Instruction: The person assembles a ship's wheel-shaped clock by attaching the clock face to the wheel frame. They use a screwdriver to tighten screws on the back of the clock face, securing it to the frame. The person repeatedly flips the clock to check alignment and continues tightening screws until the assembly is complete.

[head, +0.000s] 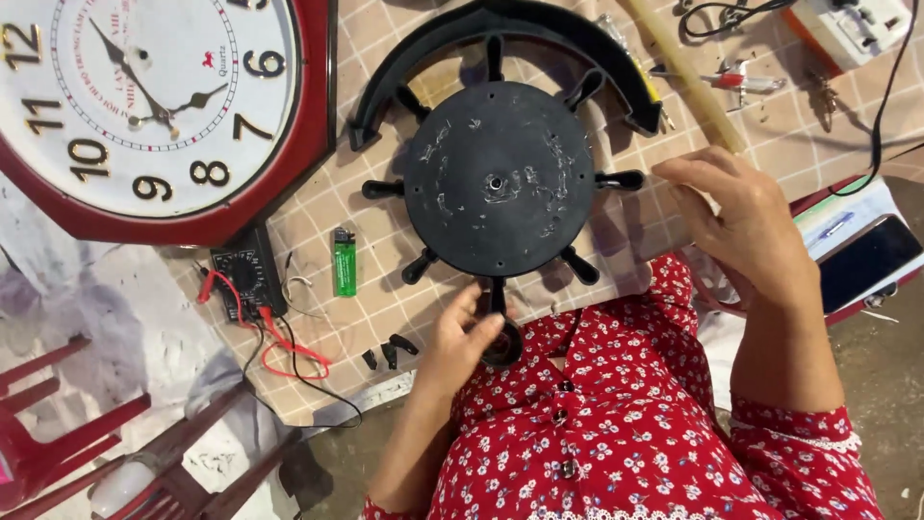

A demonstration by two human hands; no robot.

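Both hands, left (460,337) and right (741,226), flank the black wheel-shaped clock back (498,179).

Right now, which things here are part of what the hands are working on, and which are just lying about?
In hand:
left hand
right hand
black wheel-shaped disc
black curved rim piece

Lying about:
green lighter
red wall clock
multimeter
phone

A black wheel-shaped clock back (498,183) with spokes lies on the tiled tabletop (375,231). The left hand (460,337) touches its lowest spoke with the fingers (478,334); the right hand (741,226) rests flat beside its right edge. A green lighter (345,262) and a red wall clock (159,106) lie to the left.
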